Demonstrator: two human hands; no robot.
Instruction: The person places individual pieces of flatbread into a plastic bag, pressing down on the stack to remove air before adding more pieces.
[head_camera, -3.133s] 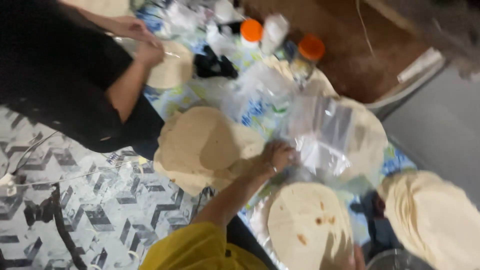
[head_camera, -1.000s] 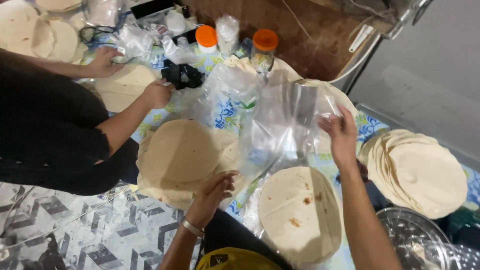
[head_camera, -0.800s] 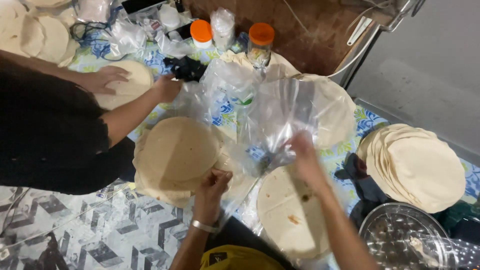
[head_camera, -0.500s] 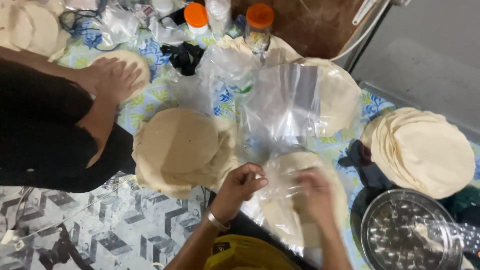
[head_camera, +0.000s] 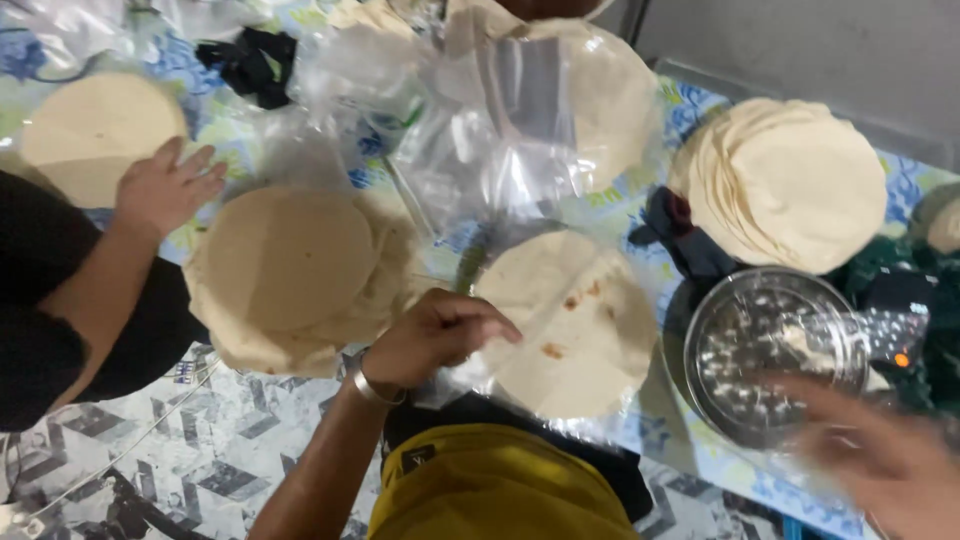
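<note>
My left hand (head_camera: 432, 337), with a metal bangle on the wrist, curls its fingers on the left edge of a clear plastic bag that holds a round flatbread (head_camera: 575, 325) with brown spots. My right hand (head_camera: 885, 455) is blurred at the lower right, fingers spread and holding nothing, just past a perforated metal plate (head_camera: 770, 350). Loose clear plastic bags (head_camera: 500, 130) lie heaped behind the flatbread.
A stack of flatbreads (head_camera: 290, 270) lies to the left and a taller stack (head_camera: 790, 180) at the right. A co-worker's hand (head_camera: 165, 185) rests by another flatbread (head_camera: 95, 130). A black cloth (head_camera: 250, 60) lies at the back and a dark cloth (head_camera: 680, 235) beside the plate.
My right hand has left the bagged flatbread and swung out to the lower right. My left hand stays at the bag's edge. The co-worker's hand has shifted slightly.
</note>
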